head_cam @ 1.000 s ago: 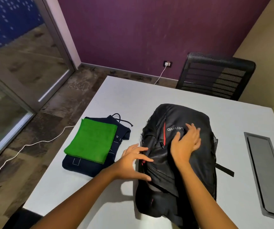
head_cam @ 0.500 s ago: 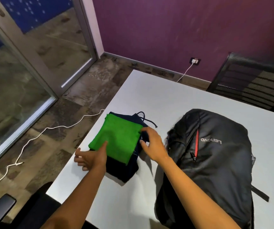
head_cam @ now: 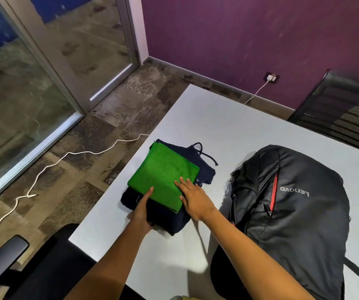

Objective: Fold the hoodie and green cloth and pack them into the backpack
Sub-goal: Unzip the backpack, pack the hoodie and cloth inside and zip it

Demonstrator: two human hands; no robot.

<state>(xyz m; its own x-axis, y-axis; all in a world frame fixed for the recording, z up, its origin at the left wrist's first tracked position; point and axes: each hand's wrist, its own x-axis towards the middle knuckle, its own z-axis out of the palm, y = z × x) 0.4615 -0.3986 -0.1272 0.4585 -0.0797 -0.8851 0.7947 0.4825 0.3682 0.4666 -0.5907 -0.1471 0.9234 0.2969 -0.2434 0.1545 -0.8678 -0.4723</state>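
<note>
Bare table (head_cam: 228, 126) lies beyond the folded hoodie (head_cam: 204, 169); a narrow strip separates it from the backpack (head_cam: 300, 213) on the right. Table edge runs just left of the hoodie.

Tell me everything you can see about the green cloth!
The green cloth is bright green and looks fuzzy, like a towel. It is folded into a flat, neat rectangle and lies on top of the folded dark navy hoodie, near the left edge of the white table. The right hand rests its fingers on the cloth's near right corner. The left hand touches its near edge with the thumb while gripping the hoodie underneath.
</note>
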